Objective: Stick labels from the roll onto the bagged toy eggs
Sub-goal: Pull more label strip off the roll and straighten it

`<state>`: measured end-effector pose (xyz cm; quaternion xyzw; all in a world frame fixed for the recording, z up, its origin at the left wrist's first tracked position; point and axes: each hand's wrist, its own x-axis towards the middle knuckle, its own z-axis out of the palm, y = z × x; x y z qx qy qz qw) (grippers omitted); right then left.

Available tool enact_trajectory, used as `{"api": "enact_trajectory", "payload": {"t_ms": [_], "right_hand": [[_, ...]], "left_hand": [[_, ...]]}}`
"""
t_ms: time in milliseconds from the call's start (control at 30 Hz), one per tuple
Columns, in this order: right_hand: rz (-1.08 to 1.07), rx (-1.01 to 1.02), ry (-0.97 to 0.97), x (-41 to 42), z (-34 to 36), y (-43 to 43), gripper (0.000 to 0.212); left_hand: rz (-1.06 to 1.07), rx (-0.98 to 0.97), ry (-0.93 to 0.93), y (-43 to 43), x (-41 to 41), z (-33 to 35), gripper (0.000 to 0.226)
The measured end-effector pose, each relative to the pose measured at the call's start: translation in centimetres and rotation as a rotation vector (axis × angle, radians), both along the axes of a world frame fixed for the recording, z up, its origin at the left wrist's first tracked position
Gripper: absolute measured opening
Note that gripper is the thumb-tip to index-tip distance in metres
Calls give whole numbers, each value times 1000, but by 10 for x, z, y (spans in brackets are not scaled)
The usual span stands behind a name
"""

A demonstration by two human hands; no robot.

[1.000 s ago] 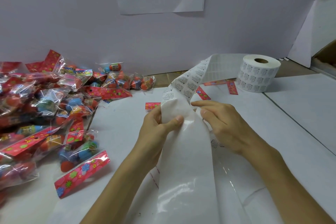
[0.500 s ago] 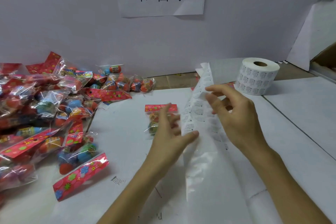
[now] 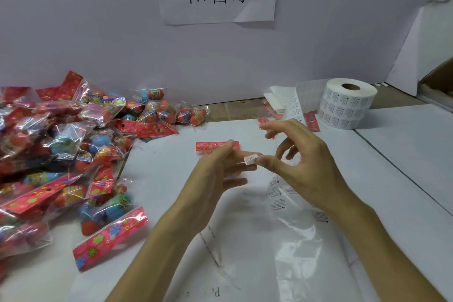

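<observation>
1. White paper covers the desk [image 3: 159, 179]; toward its near edge the label strip [image 3: 291, 233] now lies slack, no longer held up as it was half a second ago.
2. Above it the left hand [image 3: 213, 176] and right hand [image 3: 308, 174] have come together. A single label [image 3: 251, 159] sits between the left's nearly straight fingertips and the right thumb tip; which hand grips it cannot be told.
3. Just behind the left hand lies one bagged toy egg [image 3: 210, 146], red header showing.
4. Bagged eggs in a pile [image 3: 61, 144] fill the desk's left side; the roll [image 3: 348, 105] stands far right, unmoved.
</observation>
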<state>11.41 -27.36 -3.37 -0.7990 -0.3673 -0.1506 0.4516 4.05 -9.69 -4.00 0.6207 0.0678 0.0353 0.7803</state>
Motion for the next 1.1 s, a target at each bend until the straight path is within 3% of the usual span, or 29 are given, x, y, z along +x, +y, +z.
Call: {"api": "enact_trajectory", "payload": {"t_ms": [100,167,267,400,533,667,867,1100], "right_hand": [[-13,-31,0,3,-2,-1,63],[-37,-61,13,5,-4,-1,61],[-90,-94,67,6,-8,-3,41],[55,120,353,1,-6,4,3],[217,396,669,-9,-1,14,20],[109,451,475,-14,-6,18,10],[22,120,68,-16,-9,16,16],[10,-64,-19,-13,-11,12,12]], "left_hand": [[-6,-117,-17,4,-1,0,59],[20,-205,-30,6,0,0,50],[63,-300,-47,8,1,0,43],[138,-145,-76,4,0,3,46],[100,80,-102,-4,-1,2,43],[150,167,-96,-7,1,1,36],[199,121,-91,3,4,1,43],[174,361,-234,2,4,-10,8]]}}
